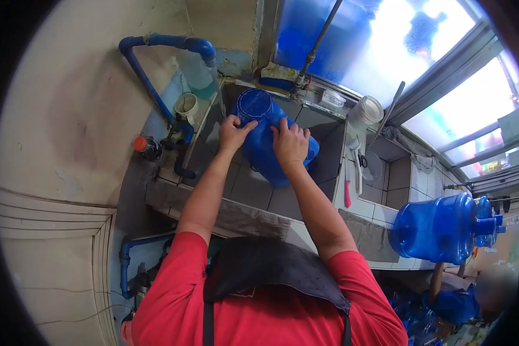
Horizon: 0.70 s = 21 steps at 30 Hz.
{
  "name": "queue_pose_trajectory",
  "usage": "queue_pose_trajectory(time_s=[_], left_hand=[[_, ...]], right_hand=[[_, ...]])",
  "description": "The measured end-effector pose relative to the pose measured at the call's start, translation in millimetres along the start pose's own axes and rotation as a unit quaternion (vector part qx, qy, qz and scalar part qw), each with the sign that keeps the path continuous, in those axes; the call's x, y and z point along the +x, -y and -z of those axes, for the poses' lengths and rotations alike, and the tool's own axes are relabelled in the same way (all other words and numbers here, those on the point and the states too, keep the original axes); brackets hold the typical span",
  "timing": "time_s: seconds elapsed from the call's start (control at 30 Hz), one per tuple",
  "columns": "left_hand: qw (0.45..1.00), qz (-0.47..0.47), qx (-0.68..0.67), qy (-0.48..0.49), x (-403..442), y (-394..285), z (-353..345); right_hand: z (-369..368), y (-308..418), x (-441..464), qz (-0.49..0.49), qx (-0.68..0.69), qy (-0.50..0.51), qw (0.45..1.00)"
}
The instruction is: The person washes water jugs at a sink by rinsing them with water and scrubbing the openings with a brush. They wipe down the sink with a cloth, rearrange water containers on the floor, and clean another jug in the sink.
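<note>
A blue plastic container (pixel 265 151) with a round blue cap (pixel 255 104) stands in the tiled basin (pixel 245 187). My left hand (pixel 234 134) is closed at the left edge of the cap, fingers and thumb gripping its rim. On the container's upper body, right of the cap, lies my right hand (pixel 290 143) with its fingers spread. The palm side of both hands is hidden.
Blue pipes (pixel 150 81) run along the left wall near a white mug (pixel 186 106) and an orange-capped bottle (pixel 148 147). Right are a white tub (pixel 368 111), pink-handled knife (pixel 348 187), scissors (pixel 363 160) and large blue bottle (pixel 432 226). Another person (pixel 458 303) is lower right.
</note>
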State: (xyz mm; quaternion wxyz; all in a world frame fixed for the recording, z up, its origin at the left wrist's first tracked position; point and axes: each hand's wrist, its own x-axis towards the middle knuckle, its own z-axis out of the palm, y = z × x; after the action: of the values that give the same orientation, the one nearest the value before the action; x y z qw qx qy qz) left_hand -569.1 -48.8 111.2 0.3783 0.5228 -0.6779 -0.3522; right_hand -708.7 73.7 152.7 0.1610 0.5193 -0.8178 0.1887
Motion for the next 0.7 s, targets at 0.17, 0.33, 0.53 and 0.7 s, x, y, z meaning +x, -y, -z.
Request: queue_pose_trajectory(time_s=[0.17, 0.33, 0.53, 0.7], left_hand=[[0.996, 0.029, 0.066, 0.052, -0.3, -6.9, 6.9], [0.995, -0.040, -0.092, 0.011, -11.0, -3.1, -1.0], [0.998, 0.005, 0.039, 0.041, -10.4, -7.8, 12.0], [0.985, -0.055, 0.161, 0.032, 0.7, -7.4, 25.6]], right_hand=[[-2.3, -2.7, 0.8, 0.009, -0.005, 0.008, 1.000], [-1.3, -4.5, 0.5, 0.010, -0.004, 0.018, 1.000], [-3.7, -2.0, -3.0, 0.035, 0.001, 0.013, 0.999], [2.2, 8.1, -4.8, 0.028, -0.017, 0.063, 0.997]])
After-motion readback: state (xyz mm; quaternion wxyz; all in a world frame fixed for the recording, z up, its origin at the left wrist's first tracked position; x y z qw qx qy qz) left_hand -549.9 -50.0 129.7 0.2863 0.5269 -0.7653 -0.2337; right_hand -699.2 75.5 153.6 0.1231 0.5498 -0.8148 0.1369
